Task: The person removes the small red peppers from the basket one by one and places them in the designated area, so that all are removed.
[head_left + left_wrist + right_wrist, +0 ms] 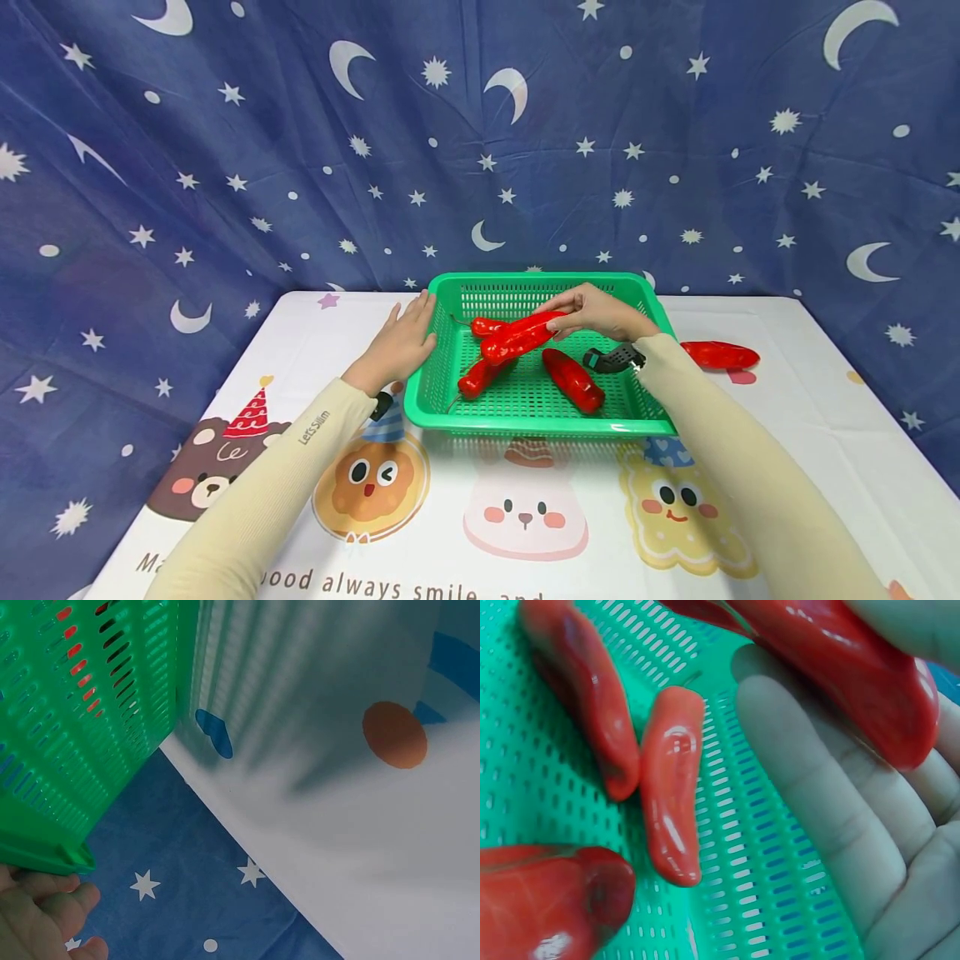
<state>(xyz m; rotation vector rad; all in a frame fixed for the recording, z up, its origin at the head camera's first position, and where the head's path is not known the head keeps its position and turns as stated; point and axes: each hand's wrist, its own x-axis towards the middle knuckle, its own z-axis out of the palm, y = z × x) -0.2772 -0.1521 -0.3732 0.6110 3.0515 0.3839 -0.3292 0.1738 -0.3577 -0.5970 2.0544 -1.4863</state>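
Observation:
A long red chili pepper (517,337) is held by my right hand (596,312) over the green basket (540,428). In the right wrist view, the held chili pepper (855,671) lies between the thumb and the outstretched fingers (817,780). Inside the basket are more red chili peppers: one (573,382) at front centre, one (480,379) at front left with a thin stem, and one (487,326) behind, partly covered by the held one. At the basket's left rim, my left hand (401,342) rests with its fingers extended; its fingertips (64,904) appear beside the rim in the left wrist view.
Another red chili pepper (722,356) lies on the white cartoon-print tablecloth (810,433), right of the basket, behind the right sleeve. A blue curtain (420,125) with moons and stars hangs along the table's back edge.

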